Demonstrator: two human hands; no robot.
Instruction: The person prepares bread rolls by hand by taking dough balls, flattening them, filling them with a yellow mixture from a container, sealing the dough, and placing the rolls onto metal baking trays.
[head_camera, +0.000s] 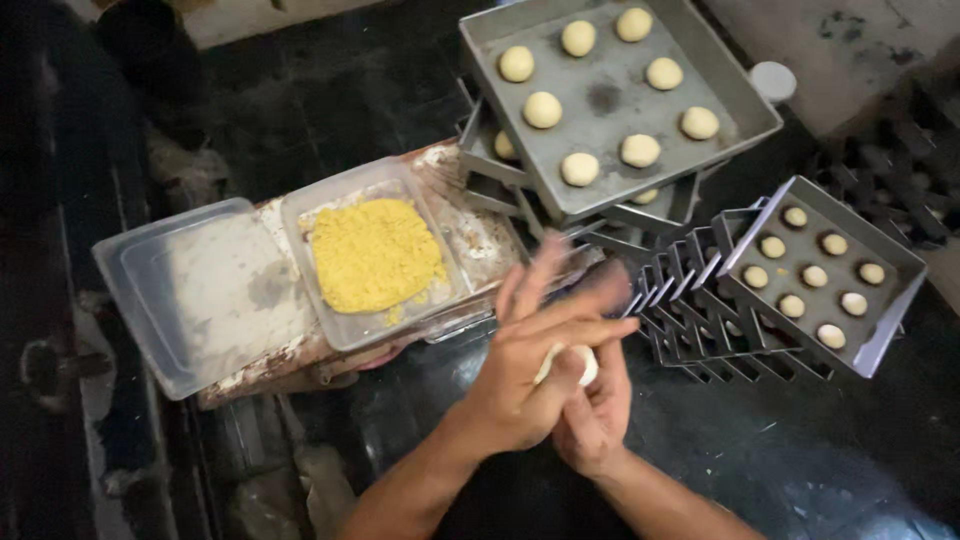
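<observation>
1. Both hands met low centre of the head view, pressed together around a dough ball (568, 362).
2. Left hand (530, 370) lay on top, fingers stretched flat and pointing up-right, palm over the ball.
3. Right hand (595, 410) sat underneath, cupped, fingers curled up against the ball's lower side.
4. Dough ball was pale, only a small part showed between the palms; it was held above the dark bench (800, 460), not resting on it.
5. Just left of the hands, a clear plastic container (345, 320) held a flat patch of yellow crumb (375, 255).
6. Its clear lid (190, 300) lay beside it on the left, touching or nearly touching; both sat on a stained board (480, 235).
7. Above the hands, a grey metal tray (620, 100) topped a stack of trays, with about eight pale dough balls spaced out on it.
8. To the right, a second smaller tray (830, 270), tilted on another stack, carried similar smaller balls.
9. A small white round lid-like thing (772, 80) sat near the top tray's right corner; kind unclear.
</observation>
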